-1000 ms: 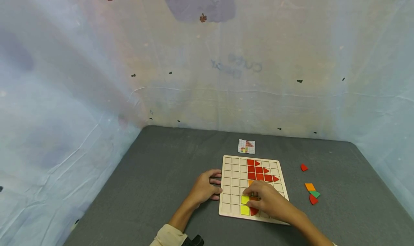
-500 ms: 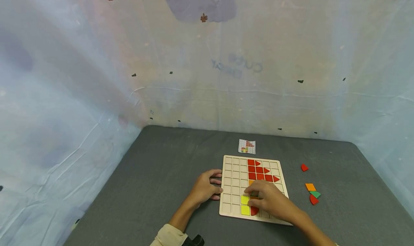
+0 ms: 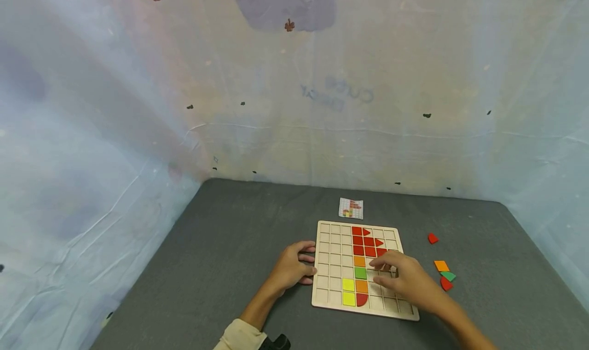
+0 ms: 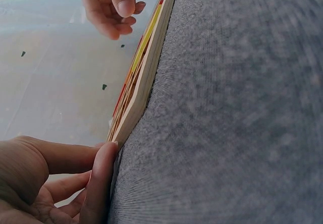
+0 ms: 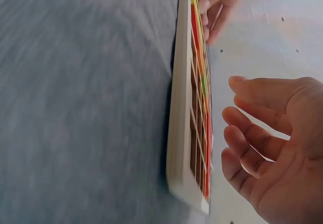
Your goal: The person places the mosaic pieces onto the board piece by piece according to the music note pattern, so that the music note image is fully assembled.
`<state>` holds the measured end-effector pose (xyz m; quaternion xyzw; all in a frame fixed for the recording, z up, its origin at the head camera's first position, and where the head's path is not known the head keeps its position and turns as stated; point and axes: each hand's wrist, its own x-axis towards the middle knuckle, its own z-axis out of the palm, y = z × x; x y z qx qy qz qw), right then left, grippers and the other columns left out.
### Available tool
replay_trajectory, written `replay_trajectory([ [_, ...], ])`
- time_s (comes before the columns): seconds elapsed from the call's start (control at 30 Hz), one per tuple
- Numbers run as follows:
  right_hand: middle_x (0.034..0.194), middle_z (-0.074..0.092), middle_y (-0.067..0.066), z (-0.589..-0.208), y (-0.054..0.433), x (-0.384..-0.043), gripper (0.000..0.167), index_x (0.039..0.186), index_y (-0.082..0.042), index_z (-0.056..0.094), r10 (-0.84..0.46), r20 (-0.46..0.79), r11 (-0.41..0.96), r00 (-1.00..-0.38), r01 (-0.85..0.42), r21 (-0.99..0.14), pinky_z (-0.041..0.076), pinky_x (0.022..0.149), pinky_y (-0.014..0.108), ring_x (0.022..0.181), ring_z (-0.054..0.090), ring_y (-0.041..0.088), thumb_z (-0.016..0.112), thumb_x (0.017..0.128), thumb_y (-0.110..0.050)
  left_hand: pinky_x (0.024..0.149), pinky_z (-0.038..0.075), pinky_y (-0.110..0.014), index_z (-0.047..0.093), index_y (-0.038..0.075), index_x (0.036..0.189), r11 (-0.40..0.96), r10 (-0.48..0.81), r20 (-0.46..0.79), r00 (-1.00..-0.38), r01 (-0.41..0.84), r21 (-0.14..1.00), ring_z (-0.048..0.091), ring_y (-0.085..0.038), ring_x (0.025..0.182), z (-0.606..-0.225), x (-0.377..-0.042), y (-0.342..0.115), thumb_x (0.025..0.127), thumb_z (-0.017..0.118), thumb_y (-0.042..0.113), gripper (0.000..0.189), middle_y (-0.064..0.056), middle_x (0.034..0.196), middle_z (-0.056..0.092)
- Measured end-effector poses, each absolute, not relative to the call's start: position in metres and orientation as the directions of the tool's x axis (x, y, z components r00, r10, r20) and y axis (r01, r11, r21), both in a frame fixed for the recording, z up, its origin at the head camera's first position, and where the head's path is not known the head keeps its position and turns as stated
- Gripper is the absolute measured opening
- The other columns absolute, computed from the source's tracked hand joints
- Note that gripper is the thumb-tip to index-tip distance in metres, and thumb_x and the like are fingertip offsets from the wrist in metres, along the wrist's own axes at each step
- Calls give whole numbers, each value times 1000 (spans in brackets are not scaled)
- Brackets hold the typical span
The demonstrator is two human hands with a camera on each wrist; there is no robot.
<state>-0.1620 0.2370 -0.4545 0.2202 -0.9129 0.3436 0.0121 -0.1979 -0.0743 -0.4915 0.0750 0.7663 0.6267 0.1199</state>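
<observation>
A wooden grid board lies on the grey table. Set into its cells are several red pieces at the far side. Below them run an orange square, a green square, another orange square and a red rounded piece, with yellow squares to their left. My left hand holds the board's left edge with thumb and fingers. Over the board's right half hovers my right hand. In the right wrist view its fingers are relaxed, apart from the board, holding nothing.
Behind the board lies a small printed card with a coloured pattern. To the right are a loose red piece, an orange square, a green piece and another red piece. A pale sheet hangs around the table.
My right hand has lifted off the column of squares and shifted right, uncovering the green and orange squares. My left hand and the board stay put.
</observation>
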Motion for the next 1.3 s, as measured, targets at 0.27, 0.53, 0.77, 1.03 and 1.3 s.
replay_trajectory([
  [0.27, 103, 70, -10, -454, 259, -158, 26, 114, -18, 79, -290, 121, 731, -949, -301, -612, 53, 71, 25, 89, 60, 6, 86, 90, -24, 60, 66, -38, 59, 3, 148, 192, 269, -80, -960, -27, 981, 68, -27, 108, -492, -199, -74, 84, 79, -10, 68, -15, 135, 63],
  [0.53, 101, 68, -7, -458, 283, -158, 32, 116, -12, 78, -232, 133, 763, -964, -265, -590, 49, 67, 25, 86, 57, 5, 88, 88, -21, 60, 66, -38, 58, 2, 148, 192, 271, -81, -959, -28, 981, 69, -26, 107, -492, -199, -74, 84, 79, -11, 68, -16, 136, 63],
  [0.77, 109, 69, -2, -458, 307, -154, 44, 126, -10, 75, -165, 126, 825, -978, -207, -526, 53, 72, 31, 96, 61, 15, 89, 86, -24, 60, 66, -38, 59, 3, 148, 196, 265, -86, -960, -33, 980, 69, -26, 106, -492, -199, -74, 84, 79, -10, 69, -15, 135, 63],
  [1.03, 112, 71, 5, -455, 334, -153, 51, 130, -7, 72, -130, 125, 857, -984, -175, -485, 56, 74, 35, 95, 67, 22, 90, 85, -24, 61, 66, -39, 58, 2, 148, 198, 265, -91, -960, -38, 980, 69, -26, 106, -494, -199, -74, 84, 79, -10, 69, -15, 135, 63],
  [1.3, 120, 67, 21, -458, 349, -158, 58, 134, 0, 69, -87, 93, 877, -992, -120, -465, 57, 78, 57, 100, 67, 34, 90, 86, -26, 61, 66, -36, 59, 4, 148, 209, 259, -98, -961, -43, 977, 68, -24, 106, -492, -198, -73, 84, 79, -9, 68, -14, 135, 63],
])
